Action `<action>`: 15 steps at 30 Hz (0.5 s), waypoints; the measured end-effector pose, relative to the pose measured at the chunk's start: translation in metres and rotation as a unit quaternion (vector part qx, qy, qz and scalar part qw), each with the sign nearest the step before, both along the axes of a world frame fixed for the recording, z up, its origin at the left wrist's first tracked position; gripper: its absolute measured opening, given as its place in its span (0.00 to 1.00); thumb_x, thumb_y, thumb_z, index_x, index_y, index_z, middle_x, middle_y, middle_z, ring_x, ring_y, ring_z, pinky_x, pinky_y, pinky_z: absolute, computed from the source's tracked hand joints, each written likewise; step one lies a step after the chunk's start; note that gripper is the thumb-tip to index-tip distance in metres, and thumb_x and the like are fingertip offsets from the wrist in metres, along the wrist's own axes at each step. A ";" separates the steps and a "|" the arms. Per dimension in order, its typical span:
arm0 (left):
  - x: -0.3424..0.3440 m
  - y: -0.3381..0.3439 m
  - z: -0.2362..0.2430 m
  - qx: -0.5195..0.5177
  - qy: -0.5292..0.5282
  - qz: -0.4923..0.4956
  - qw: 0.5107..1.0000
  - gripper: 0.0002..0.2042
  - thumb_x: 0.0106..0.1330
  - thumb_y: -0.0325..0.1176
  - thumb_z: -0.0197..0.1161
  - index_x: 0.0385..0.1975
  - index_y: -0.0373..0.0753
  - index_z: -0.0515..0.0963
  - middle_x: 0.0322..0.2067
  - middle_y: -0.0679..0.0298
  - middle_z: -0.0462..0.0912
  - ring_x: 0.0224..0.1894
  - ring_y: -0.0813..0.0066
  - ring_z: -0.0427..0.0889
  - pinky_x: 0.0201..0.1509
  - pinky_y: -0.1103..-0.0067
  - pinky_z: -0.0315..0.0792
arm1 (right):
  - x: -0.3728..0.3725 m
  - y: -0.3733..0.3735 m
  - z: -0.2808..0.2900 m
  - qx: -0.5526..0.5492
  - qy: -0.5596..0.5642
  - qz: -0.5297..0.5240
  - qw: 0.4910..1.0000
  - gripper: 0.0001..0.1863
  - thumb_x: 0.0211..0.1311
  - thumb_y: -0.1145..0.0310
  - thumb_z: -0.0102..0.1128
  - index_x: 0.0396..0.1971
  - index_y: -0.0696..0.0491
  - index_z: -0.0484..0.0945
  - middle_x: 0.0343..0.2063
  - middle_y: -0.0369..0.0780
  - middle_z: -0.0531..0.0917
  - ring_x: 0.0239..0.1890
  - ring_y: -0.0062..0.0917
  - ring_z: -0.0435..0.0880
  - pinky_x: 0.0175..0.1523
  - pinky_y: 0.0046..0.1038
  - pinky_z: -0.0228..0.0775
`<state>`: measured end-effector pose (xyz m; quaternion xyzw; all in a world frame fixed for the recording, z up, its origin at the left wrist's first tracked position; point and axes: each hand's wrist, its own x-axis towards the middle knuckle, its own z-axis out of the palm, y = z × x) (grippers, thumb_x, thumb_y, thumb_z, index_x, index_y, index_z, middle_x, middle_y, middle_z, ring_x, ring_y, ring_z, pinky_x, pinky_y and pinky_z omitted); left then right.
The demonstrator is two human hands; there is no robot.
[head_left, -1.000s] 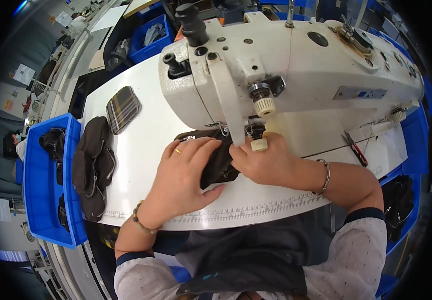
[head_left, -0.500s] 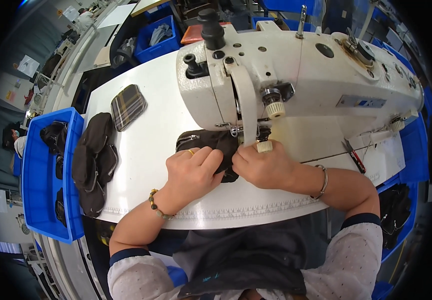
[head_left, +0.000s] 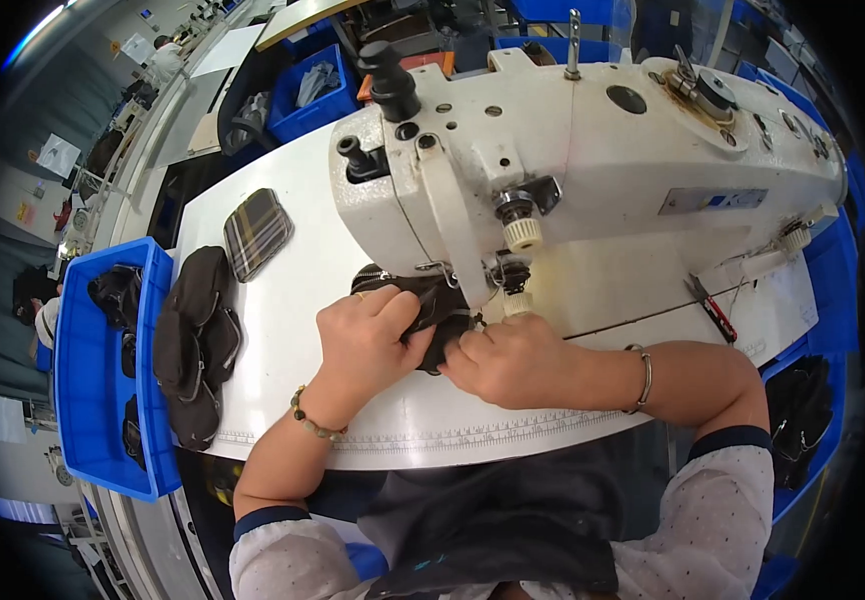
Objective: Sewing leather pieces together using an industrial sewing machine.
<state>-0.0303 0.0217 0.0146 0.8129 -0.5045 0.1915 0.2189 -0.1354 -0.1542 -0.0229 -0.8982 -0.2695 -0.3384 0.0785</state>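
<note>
A dark brown fabric pouch (head_left: 450, 300) with a metal zipper lies under the head of a white sewing machine (head_left: 593, 140). My left hand (head_left: 368, 338) is closed on the pouch's near left part, thumb and fingers pinching the cloth. On the pouch's right edge, just below the machine's tension knob, my right hand (head_left: 513, 360) is closed too, its fingertips pressed together on the fabric. The needle area is mostly hidden behind the machine head. Left of my hands, several more dark brown zippered pouches (head_left: 196, 350) lie in a pile beside a plaid fabric piece (head_left: 259, 235).
A blue bin (head_left: 161, 400) with dark pouches stands at the table's left edge. Red-handled snips (head_left: 719, 318) lie on the right of the white table (head_left: 298, 400). Another blue bin (head_left: 821, 450) with dark pieces is at the lower right. A printed ruler strip runs along the front edge.
My right hand has shifted slightly down and left, away from the needle area, still at the pouch. The left hand stays on the cloth. The whole view has shifted a little.
</note>
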 end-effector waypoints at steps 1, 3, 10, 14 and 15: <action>0.000 0.001 0.000 0.020 -0.010 -0.004 1.000 0.10 0.43 0.33 0.71 0.23 0.44 0.76 0.25 0.68 0.78 0.23 0.68 0.78 0.24 0.75 0.71 | -0.003 0.002 -0.003 0.001 0.022 0.010 1.000 0.10 0.52 0.65 0.63 0.16 0.50 0.75 0.14 0.31 0.71 0.12 0.22 0.72 0.16 0.25 0.63; -0.006 -0.003 0.017 0.002 0.027 -0.056 0.998 0.12 0.43 0.34 0.71 0.29 0.43 0.78 0.30 0.66 0.79 0.28 0.66 0.79 0.29 0.75 0.73 | -0.007 0.004 -0.007 0.001 0.086 0.017 0.996 0.09 0.51 0.67 0.62 0.17 0.51 0.75 0.14 0.33 0.73 0.12 0.23 0.74 0.16 0.26 0.63; -0.001 0.001 0.020 0.109 0.204 -0.199 0.952 0.18 0.55 0.33 0.69 0.46 0.38 0.81 0.50 0.59 0.80 0.48 0.54 0.79 0.53 0.69 0.73 | -0.022 0.004 0.013 -0.067 0.213 0.036 0.974 0.06 0.38 0.69 0.61 0.17 0.56 0.81 0.15 0.38 0.79 0.18 0.25 0.80 0.17 0.30 0.69; 0.001 -0.001 0.018 0.136 0.163 -0.228 0.950 0.18 0.53 0.35 0.70 0.45 0.40 0.82 0.49 0.63 0.80 0.50 0.58 0.78 0.52 0.68 0.71 | -0.028 0.008 0.014 -0.079 0.216 0.016 0.973 0.06 0.37 0.69 0.62 0.15 0.57 0.80 0.14 0.37 0.78 0.18 0.22 0.80 0.17 0.28 0.69; 0.001 -0.001 0.016 0.136 0.165 -0.229 0.950 0.18 0.53 0.35 0.70 0.45 0.40 0.82 0.49 0.63 0.80 0.50 0.58 0.78 0.52 0.68 0.71 | -0.028 0.009 0.015 -0.085 0.210 0.009 0.974 0.08 0.37 0.69 0.62 0.19 0.59 0.82 0.14 0.37 0.78 0.18 0.22 0.79 0.17 0.27 0.69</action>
